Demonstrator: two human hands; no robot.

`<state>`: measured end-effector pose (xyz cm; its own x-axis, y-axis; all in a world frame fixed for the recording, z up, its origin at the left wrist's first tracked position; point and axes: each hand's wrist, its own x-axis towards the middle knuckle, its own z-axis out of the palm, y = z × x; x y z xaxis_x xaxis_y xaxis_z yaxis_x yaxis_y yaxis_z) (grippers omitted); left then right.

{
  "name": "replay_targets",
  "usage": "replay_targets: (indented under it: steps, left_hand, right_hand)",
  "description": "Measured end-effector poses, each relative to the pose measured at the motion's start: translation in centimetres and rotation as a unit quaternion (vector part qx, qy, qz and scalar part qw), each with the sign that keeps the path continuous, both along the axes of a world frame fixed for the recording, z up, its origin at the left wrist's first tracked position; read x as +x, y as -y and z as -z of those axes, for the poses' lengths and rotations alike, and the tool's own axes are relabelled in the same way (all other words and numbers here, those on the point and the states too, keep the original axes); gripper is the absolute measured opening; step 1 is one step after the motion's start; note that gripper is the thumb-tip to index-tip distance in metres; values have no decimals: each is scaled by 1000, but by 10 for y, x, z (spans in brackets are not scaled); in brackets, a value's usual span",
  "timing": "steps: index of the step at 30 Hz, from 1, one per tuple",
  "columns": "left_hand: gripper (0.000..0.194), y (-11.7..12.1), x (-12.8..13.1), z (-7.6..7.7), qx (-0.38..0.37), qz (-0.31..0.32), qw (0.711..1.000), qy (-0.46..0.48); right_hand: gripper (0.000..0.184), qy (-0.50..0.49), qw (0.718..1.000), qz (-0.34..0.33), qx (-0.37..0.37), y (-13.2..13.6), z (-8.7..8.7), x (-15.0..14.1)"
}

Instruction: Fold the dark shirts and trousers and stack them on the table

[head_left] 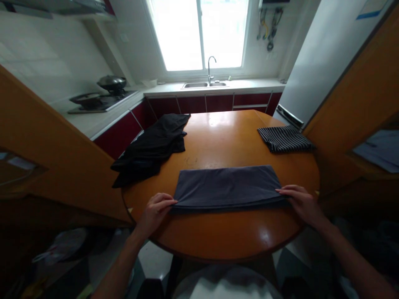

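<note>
A grey-blue cloth garment [229, 187], folded into a long flat rectangle, lies across the near half of the wooden table [224, 143]. My left hand [157, 209] pinches its near left corner between thumb and fingers. At the opposite end, my right hand [301, 201] pinches the near right corner the same way. Folded layers show along the edge closest to me. What kind of garment it is cannot be made out.
Loose black clothing [152, 143] is heaped on the table's left side and hangs over the edge. A folded black-and-white striped cloth [285, 138] lies at the right. Beyond are a sink [195, 85], a stove [107, 101] with pans, and a fridge [324, 54].
</note>
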<state>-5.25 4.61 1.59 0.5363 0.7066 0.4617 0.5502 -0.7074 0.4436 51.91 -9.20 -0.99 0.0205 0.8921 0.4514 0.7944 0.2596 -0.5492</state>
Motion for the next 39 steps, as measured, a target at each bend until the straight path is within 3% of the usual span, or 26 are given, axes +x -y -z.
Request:
replay_targets:
  steps: [6,14,19,22,25,28,30,32,35,39]
  left_hand:
    - [23,2,0,-5,-44,6,999,6]
    - [25,1,-6,-1,-71,36,997,13]
    - [22,-4,-8,-21,-80,58,991,-89]
    - [30,-14,26,-42,-65,32,994,-87]
    - [41,-30,98,-49,-26,-3,997,-73]
    - [50,-43,178,-34,-6,15,988,-151]
    - [52,-46,214,-15,-2,10,978,-207]
    - [55,-46,231,4,7,5,969,-246]
    - [58,-43,230,24,22,3,966,-259]
    - [60,-42,221,26,24,-14,968,-250]
  right_hand:
    - [26,31,999,-21,-10,5,-12,-1]
    - [28,61,996,-52,-24,8,-1,0]
    - [21,87,993,-80,-30,9,-18,-8]
    - [23,57,996,-62,4,-16,-38,-31]
    - [38,24,1000,1,20,-68,-53,-78]
    - [51,70,995,59,-47,-119,-50,-137]
    - [56,124,985,64,-106,-137,-39,-169]
    - [58,168,975,47,-140,-141,-25,-189]
    - [58,197,968,40,-151,-134,-9,-198]
    - [61,192,965,67,-166,-129,-5,-186]
